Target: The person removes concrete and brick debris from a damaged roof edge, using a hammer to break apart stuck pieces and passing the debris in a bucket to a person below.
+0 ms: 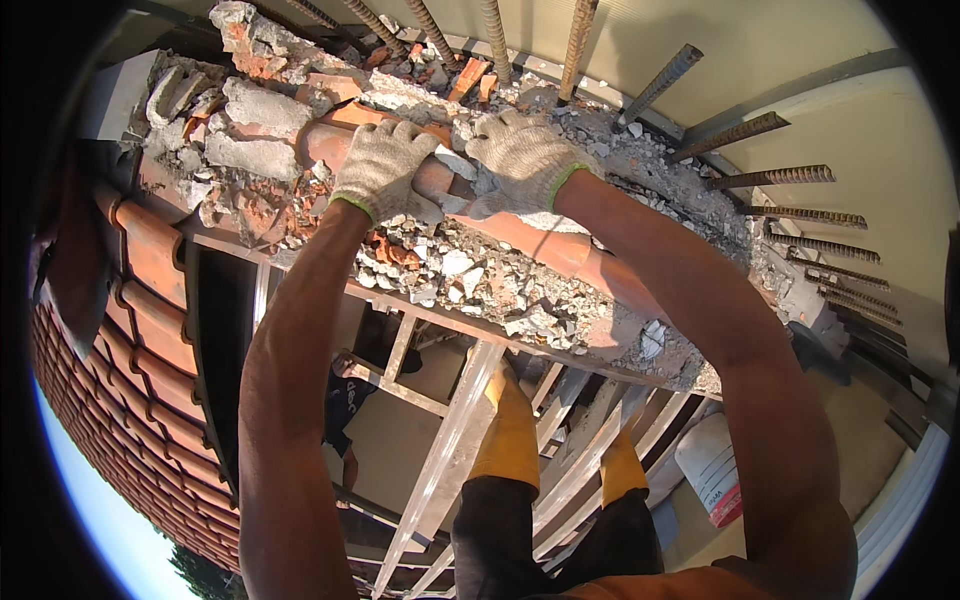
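Note:
My left hand [388, 170], in a pale knitted work glove, has its fingers curled over a broken clay roof tile [434, 180] crusted with grey mortar. My right hand [524, 162], gloved alike with a green cuff edge, grips the same mortar-covered part from the other side. The hands are close together, and their gloves hide much of the piece. It lies along a row of curved orange tiles [530, 243] on top of the wall. Loose mortar rubble [470, 275] is scattered below the hands, and larger mortar chunks [262, 110] lie to the left.
Steel reinforcing bars [580, 45] stick up along the wall's far side. A tiled roof [150, 330] slopes away at left. My yellow boots [508, 430] stand among metal beams [440, 465] over a drop. Another person [345, 400] is below; a white bucket [708, 465] is at right.

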A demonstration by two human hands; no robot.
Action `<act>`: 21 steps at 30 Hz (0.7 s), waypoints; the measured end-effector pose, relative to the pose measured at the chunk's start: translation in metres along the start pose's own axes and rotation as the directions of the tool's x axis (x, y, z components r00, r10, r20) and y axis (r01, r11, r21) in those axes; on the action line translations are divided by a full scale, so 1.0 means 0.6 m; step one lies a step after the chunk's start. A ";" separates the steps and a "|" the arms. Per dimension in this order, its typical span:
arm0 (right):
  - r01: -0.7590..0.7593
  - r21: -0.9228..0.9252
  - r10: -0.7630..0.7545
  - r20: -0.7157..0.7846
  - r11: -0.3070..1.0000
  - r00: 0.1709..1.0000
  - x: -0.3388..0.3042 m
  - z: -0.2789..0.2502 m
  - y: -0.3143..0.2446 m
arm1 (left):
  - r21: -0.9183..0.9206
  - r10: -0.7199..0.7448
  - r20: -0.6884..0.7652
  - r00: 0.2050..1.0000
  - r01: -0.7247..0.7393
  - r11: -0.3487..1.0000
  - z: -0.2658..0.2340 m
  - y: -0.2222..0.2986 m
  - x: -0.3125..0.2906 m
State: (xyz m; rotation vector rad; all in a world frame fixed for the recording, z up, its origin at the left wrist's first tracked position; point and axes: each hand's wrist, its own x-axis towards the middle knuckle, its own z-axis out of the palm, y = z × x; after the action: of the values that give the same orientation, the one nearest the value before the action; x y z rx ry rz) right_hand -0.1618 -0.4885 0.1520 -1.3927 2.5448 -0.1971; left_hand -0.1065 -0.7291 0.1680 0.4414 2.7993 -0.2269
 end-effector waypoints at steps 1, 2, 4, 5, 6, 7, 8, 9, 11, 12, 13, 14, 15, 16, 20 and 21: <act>0.026 0.003 -0.026 -0.041 1.000 0.999 -0.002 0.006 0.003 | 0.002 0.009 0.025 1.000 -0.009 1.000 -0.007 0.005 0.004; 0.054 0.005 -0.053 -0.081 0.999 0.995 -0.003 0.016 0.007 | 0.004 0.017 0.051 0.999 -0.017 1.000 -0.013 0.007 0.005; 0.125 -0.023 -0.128 -0.204 0.992 0.971 -0.009 0.034 0.010 | 0.011 0.010 0.098 0.995 -0.011 1.000 -0.030 0.012 -0.003; 0.132 -0.060 -0.142 -0.213 0.989 0.967 -0.007 0.044 0.018 | 0.024 0.035 0.047 0.998 -0.036 0.999 -0.016 0.006 -0.001; 0.139 -0.097 -0.158 -0.222 0.985 0.962 -0.002 0.051 0.030 | 0.037 0.059 -0.003 0.998 -0.059 0.998 0.003 -0.002 0.007; 0.148 -0.137 -0.177 -0.229 0.979 0.957 0.008 0.058 0.041 | 0.050 0.082 -0.056 0.995 -0.079 0.996 0.015 -0.008 0.017; 0.114 -0.175 -0.123 -0.039 0.978 0.992 0.021 0.039 0.035 | 0.096 0.099 -0.058 0.993 -0.093 0.991 0.013 -0.005 0.016; 0.133 -0.152 -0.145 -0.065 0.979 0.987 0.026 0.045 0.035 | 0.079 0.101 -0.063 0.993 -0.096 0.992 0.010 -0.006 0.011; 0.161 -0.162 -0.180 -0.104 0.973 0.978 0.029 0.048 0.029 | 0.053 0.037 0.015 0.999 -0.037 0.998 -0.003 -0.004 0.010; 0.167 -0.139 -0.186 -0.137 0.976 0.973 0.024 0.046 0.034 | 0.053 0.059 -0.005 0.998 -0.058 0.997 -0.006 -0.004 0.007; 0.172 -0.107 -0.188 -0.171 0.979 0.967 0.016 0.045 0.030 | 0.054 0.085 -0.018 0.996 -0.083 0.995 0.000 -0.007 0.001; 0.176 -0.075 -0.188 -0.204 0.981 0.961 0.015 0.045 0.024 | 0.056 0.111 -0.031 0.993 -0.109 0.992 0.006 -0.010 -0.004; 0.156 -0.055 -0.162 -0.135 0.986 0.978 0.021 0.043 0.021 | 0.070 0.132 -0.075 0.988 -0.127 0.989 0.010 -0.017 -0.006; 0.137 -0.038 -0.138 -0.052 0.990 0.989 0.026 0.023 0.021 | 0.073 0.151 -0.118 0.981 -0.143 0.987 0.015 -0.017 0.000; 0.065 0.008 -0.065 -0.037 0.998 0.997 0.020 0.022 0.003 | 0.123 0.175 -0.172 0.969 -0.155 0.980 0.030 -0.029 -0.004; 0.058 0.007 -0.058 -0.016 0.998 0.998 0.025 0.024 0.006 | 0.132 0.172 -0.176 0.969 -0.150 0.980 0.032 -0.032 -0.001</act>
State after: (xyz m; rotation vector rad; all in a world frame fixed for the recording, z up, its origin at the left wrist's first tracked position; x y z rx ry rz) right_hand -0.1686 -0.4994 0.1354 -1.4693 2.5160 -0.2280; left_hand -0.1069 -0.7510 0.1520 0.7522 2.9207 -0.3311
